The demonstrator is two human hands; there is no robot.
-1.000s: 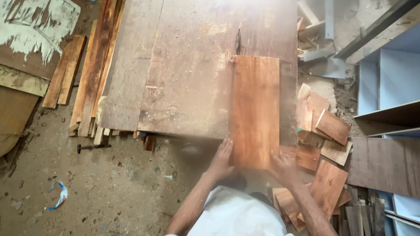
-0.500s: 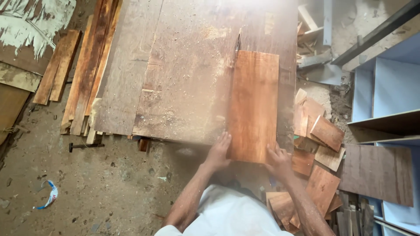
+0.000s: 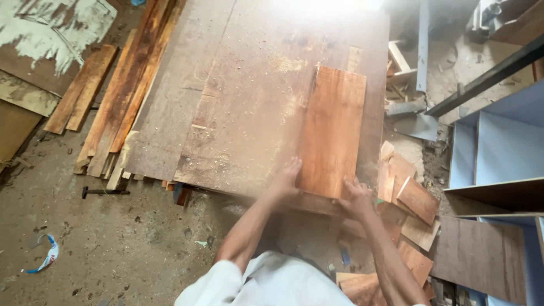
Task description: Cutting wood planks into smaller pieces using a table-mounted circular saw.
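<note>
A reddish-brown rectangular wooden board (image 3: 333, 129) lies flat on a large dusty work table (image 3: 243, 107), its long side running away from me. My left hand (image 3: 287, 177) presses on the board's near left corner. At the near right corner, my right hand (image 3: 357, 195) grips the board's end. A thin dark slot or blade line (image 3: 313, 85) runs along the table beside the board's far left edge.
Long planks (image 3: 119, 96) lean along the table's left side. Short reddish offcuts (image 3: 411, 198) are piled on the floor at the right. Blue shelving (image 3: 498, 147) stands farther right. A dark hammer-like tool (image 3: 102, 192) and a blue-white scrap (image 3: 48, 255) lie on the dirt floor.
The view has shifted so the table and board sit more to the right. Both hands stay on the board's near end, which has slid a little farther onto the table.
</note>
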